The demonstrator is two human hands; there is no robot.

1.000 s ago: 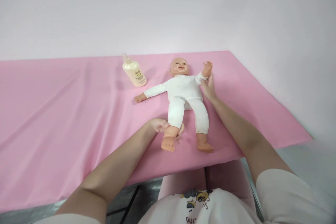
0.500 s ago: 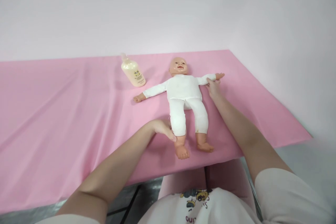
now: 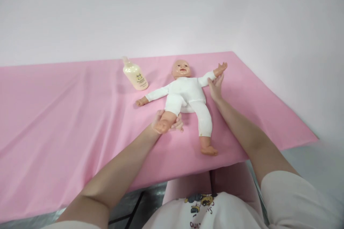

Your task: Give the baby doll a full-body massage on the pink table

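Note:
A baby doll [image 3: 186, 94] in a white suit lies on its back on the pink table cover [image 3: 67, 114], head toward the far wall. My left hand [image 3: 166, 123] holds the doll's leg on my left side, bent up with the foot lifted off the cover. My right hand [image 3: 215, 86] grips the doll's arm on the right side, raised so its small hand points up. The doll's other arm and other leg lie flat on the cover.
A cream lotion bottle [image 3: 134, 75] lies on the cover to the left of the doll's head. A pale wall stands behind and to the right. The table's near edge runs just in front of my lap, with dark floor below.
The doll's left-side leg has gone from lying straight to bent up in my left hand. Its right-side arm has been lifted from flat to raised by my right hand.

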